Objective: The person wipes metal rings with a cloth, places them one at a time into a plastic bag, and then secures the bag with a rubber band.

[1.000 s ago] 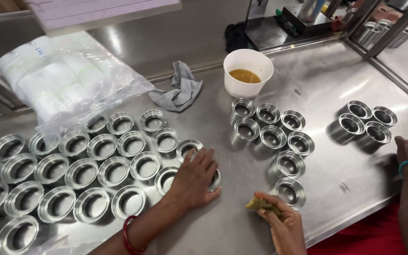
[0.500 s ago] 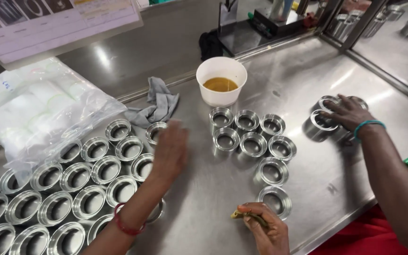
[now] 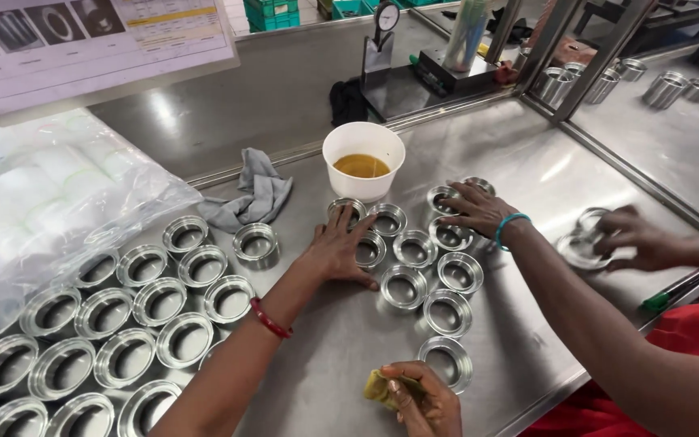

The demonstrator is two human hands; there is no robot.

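Observation:
My left hand (image 3: pixel 337 247), a red bangle on its wrist, lies flat with fingers spread among a cluster of shiny metal rings (image 3: pixel 404 285). Its fingertips touch the ring (image 3: pixel 348 210) just in front of a white cup of amber liquid (image 3: pixel 363 159). My right hand (image 3: pixel 424 402) is at the bottom edge, closed on a small yellow cloth (image 3: pixel 379 388), beside the nearest ring (image 3: pixel 446 362). A co-worker's hand with a teal bracelet (image 3: pixel 479 209) rests on rings at the cluster's far right. Their other hand (image 3: pixel 633 236) covers rings further right.
Several rows of metal rings (image 3: pixel 135 324) fill the steel table's left side. A grey rag (image 3: pixel 254 194) lies behind them, next to a clear bag of white rolls (image 3: pixel 50 198). A dial gauge on a stand (image 3: pixel 383 48) and a metal frame post (image 3: pixel 600 48) stand at the back.
My left hand has moved right from the left group of rings to the cluster by the cup. The co-worker's hand has come in to the cluster's right side.

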